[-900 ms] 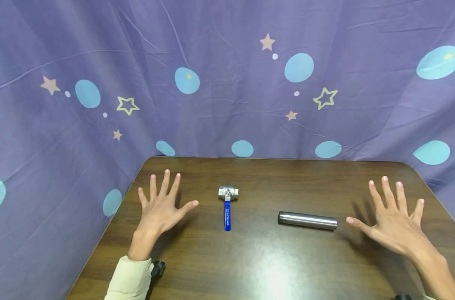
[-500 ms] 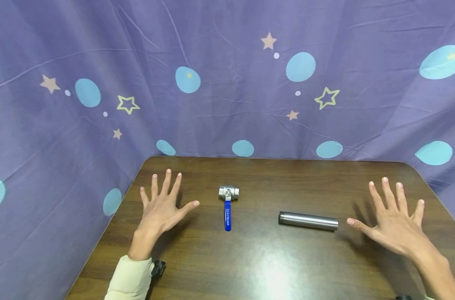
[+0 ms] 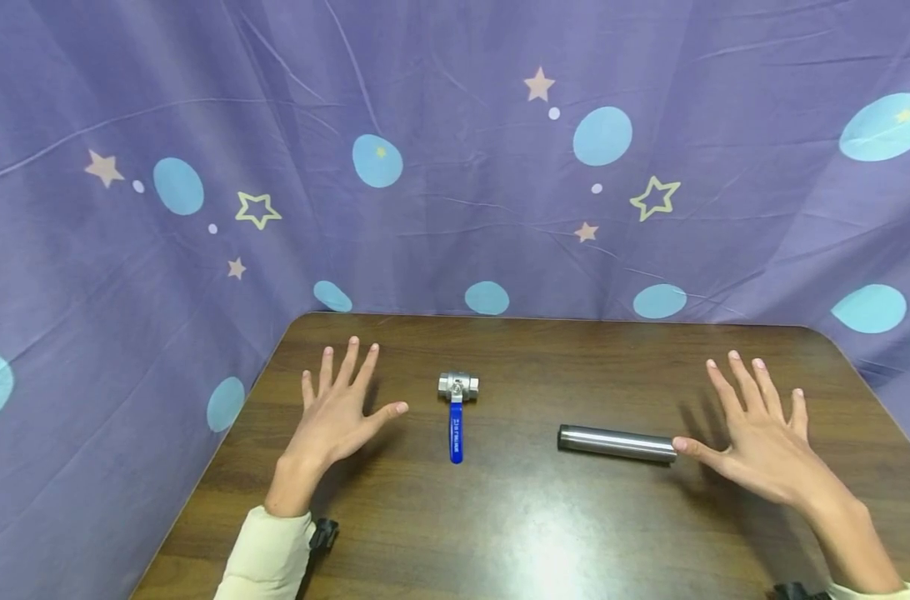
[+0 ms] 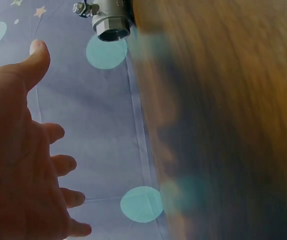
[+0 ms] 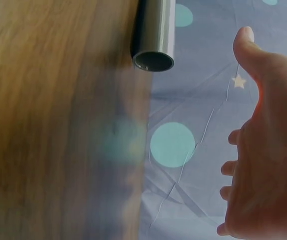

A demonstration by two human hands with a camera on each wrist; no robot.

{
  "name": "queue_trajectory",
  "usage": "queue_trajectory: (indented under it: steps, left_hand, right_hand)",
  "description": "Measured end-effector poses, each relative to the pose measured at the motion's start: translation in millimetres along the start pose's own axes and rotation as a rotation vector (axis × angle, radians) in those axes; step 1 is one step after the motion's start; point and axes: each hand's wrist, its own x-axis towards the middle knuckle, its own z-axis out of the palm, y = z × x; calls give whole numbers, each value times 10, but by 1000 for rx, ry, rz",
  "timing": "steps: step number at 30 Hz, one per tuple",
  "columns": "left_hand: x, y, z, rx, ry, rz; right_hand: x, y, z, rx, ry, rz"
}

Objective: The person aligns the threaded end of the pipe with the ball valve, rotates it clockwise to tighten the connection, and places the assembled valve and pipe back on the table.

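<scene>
Steel tube (image 3: 612,442) just left of the wide-splayed right hand (image 3: 762,450); farther left, blue-handled valve (image 3: 457,421), right of the equally splayed left hand (image 3: 335,423); brown table (image 3: 395,517) under tube and valve; purple curtain (image 3: 440,242) at far side

Left grip (image 3: 333,427) and right grip (image 3: 770,454), fingers (image 3: 347,362) splayed

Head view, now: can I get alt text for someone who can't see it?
A person's left hand and right hand, spread open, hover above a brown table. Between them lie a blue-levered ball valve, nearer the left, and a metal pipe, nearer the right. A purple star-patterned curtain hangs behind.
</scene>
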Motion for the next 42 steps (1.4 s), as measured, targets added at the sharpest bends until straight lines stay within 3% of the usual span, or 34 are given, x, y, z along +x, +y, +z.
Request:
queue_trajectory:
  steps: [8,21,29,42]
  left_hand:
    - [86,87,31,-107,-40,80]
    - [273,155,67,-176,-63,231]
    - [364,169,65,-218,-52,275]
    - [435,183,140,-256,-95,288]
  right_hand:
    - [34,-55,68,91,14,-95]
    - [116,-194,134,216,0,-232]
    - [153,-234,138,231,3,-261]
    - [147,-293,167,274,-7,-271]
